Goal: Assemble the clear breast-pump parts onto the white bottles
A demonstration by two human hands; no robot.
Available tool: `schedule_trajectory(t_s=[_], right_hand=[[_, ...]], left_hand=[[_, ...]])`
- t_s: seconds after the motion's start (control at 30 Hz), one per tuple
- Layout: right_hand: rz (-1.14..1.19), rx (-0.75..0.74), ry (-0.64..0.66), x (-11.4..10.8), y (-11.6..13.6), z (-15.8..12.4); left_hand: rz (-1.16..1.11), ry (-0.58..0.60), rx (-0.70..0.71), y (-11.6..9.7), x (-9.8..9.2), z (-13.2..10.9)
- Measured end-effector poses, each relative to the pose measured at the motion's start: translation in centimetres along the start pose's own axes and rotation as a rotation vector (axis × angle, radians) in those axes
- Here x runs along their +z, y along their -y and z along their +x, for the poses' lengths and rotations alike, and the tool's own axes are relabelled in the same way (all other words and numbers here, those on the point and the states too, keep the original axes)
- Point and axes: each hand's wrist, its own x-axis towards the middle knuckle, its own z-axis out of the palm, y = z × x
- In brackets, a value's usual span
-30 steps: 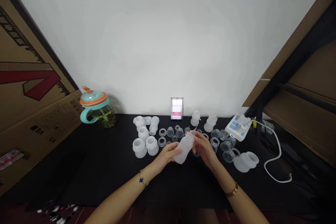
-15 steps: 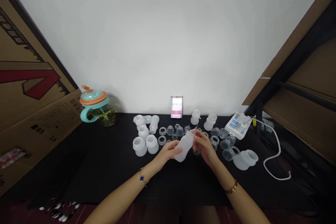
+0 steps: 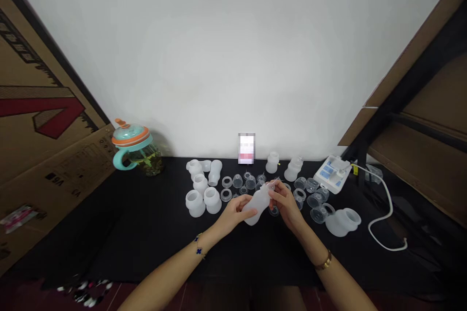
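Note:
My left hand (image 3: 237, 211) is wrapped round the body of a frosted white baby bottle (image 3: 257, 205), tilted with its mouth up and to the right. At the bottle's neck my right hand (image 3: 285, 200) is closed, fingers pinching a clear nipple (image 3: 270, 185) that sits against the mouth. Part of the nipple is hidden by the fingers. Just beyond the hands lie clear nipples (image 3: 250, 182) and white collar rings (image 3: 226, 195). Several open frosted bottles (image 3: 195, 204) stand or lie left of my left hand.
Clear caps (image 3: 318, 214) and a tipped wide bottle (image 3: 342, 222) are on the right. Two bottles (image 3: 272, 163) stand near the wall beside a lit phone (image 3: 246, 148). A white power strip (image 3: 332, 174) with a cable lies back right; a teal-lidded jug (image 3: 136, 150) stands left.
Both hands hold nearly the same pose at the bottle's neck; the right fingers have shifted slightly on the nipple. The whole view has moved a little.

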Motion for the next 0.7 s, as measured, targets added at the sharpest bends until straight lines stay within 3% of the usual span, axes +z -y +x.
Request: schedule_trajectory(t_s=[0.3, 0.5, 0.7], right_hand=[[-0.037, -0.036, -0.034, 0.0, -0.6, 0.1], [-0.014, 0.057, -0.011, 0.5, 0.3, -0.3], [-0.002, 0.053, -0.03, 0.5, 0.4, -0.3]], left_hand=[[0.037, -0.022, 0.02, 0.0, 0.1, 0.0], [-0.012, -0.021, -0.006, 0.2, -0.2, 0.2], [-0.008, -0.048, -0.023, -0.1, 0.0, 0.2]])
